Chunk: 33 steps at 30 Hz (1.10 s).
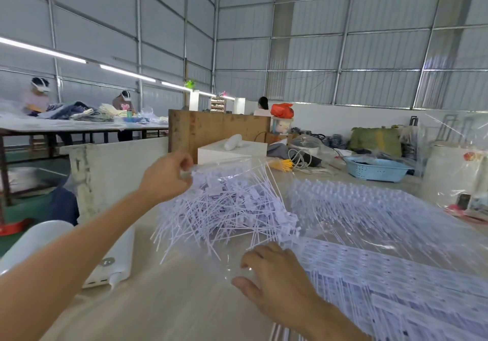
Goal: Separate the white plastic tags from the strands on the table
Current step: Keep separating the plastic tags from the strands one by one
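Note:
A clear plastic bag full of loose white plastic tags lies tilted on the light wooden table. My left hand pinches the bag's far left edge and holds it raised. Lower down, my right hand rests on the bag's near clear edge with its fingers curled; whether it grips the film is unclear. Rows of white tags still joined on strands cover the table to the right, under clear film.
A white power bank and a white tube lie at the left. A blue basket, yellow ties, cables and bags stand at the back. A wooden board rises behind. Other people work at a far table.

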{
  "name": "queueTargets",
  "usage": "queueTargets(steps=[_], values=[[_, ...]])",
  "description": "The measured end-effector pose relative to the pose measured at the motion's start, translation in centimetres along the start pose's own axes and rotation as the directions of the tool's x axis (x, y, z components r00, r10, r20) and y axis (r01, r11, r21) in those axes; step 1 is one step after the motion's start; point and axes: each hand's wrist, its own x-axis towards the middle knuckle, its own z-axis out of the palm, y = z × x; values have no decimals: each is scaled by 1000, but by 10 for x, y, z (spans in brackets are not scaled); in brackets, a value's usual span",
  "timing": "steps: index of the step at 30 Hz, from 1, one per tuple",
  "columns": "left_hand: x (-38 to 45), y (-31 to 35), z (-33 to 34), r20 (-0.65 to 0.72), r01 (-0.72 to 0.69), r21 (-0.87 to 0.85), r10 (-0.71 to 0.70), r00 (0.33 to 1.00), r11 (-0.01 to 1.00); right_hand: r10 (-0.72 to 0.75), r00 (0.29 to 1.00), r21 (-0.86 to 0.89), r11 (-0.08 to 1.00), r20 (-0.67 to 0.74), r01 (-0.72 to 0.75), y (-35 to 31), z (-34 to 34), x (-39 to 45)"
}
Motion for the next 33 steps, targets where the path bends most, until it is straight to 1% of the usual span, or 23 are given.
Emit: queueTargets(steps=[1,2,3,4,5,8,10,12,14,17,18,20,21,23,24,25,26,27,28,29,30,31,33], values=[[-2,-7,1,177,3,214,-42,983,977,8,1000,-1,1000,5,-8,2,-1,-1],[-4,-14,4,310,-27,386,-102,945,922,19,999,-2,1000,29,-19,4,-1,-1],[-6,-20,6,361,-48,472,-143,922,880,33,997,0,999,63,-33,6,0,-2],[-8,-24,7,351,-48,480,-142,926,876,47,994,2,999,99,-48,8,1,-2],[-8,-26,6,322,-23,438,-133,938,899,58,990,1,998,127,-58,10,3,-3],[-1,-31,-1,187,69,185,-104,977,980,56,985,-27,998,165,-52,13,6,-6],[4,-35,-9,88,82,135,-94,992,987,48,985,14,999,166,-51,13,4,-9],[12,-42,-16,-49,39,186,-31,998,982,39,992,98,994,117,-50,13,-4,-14],[18,-53,-18,-143,-15,272,56,988,962,37,999,147,989,5,-37,17,-19,-21],[33,-77,-10,-88,-39,403,81,993,914,99,988,177,981,-122,-76,36,-48,-45],[38,-80,-7,-67,-14,428,47,997,904,135,985,181,977,-111,-114,45,-58,-57],[43,-75,-1,22,20,402,-32,999,915,195,981,259,946,16,-193,62,-76,-84],[41,-65,3,46,-8,367,-10,999,930,203,974,329,917,103,-226,68,-82,-98],[16,-20,1,-5,-185,199,190,982,962,167,955,445,856,245,-263,71,-87,-122],[-6,10,-3,23,-318,68,318,948,946,137,949,481,836,283,-264,70,-86,-133],[-31,41,-10,152,-431,-79,439,886,899,113,946,507,822,304,-261,69,-84,-143],[-57,72,-17,351,-461,-232,516,781,856,97,943,520,813,320,-260,67,-81,-150],[-81,98,-22,559,-408,-345,534,634,845,91,938,515,816,334,-262,65,-79,-156],[-100,115,-20,704,-334,-404,522,481,852,96,939,484,837,330,-256,66,-75,-160],[-114,127,-13,764,-291,-433,519,384,853,116,948,422,874,298,-239,69,-72,-161],[-124,134,-3,768,-297,-447,532,356,844,153,959,325,918,239,-228,74,-70,-161],[-129,141,7,747,-333,-452,555,366,828,196,966,216,949,171,-231,81,-68,-159],[-135,156,32,676,-401,-440,590,441,804,253,962,84,962,102,-261,94,-64,-156]])
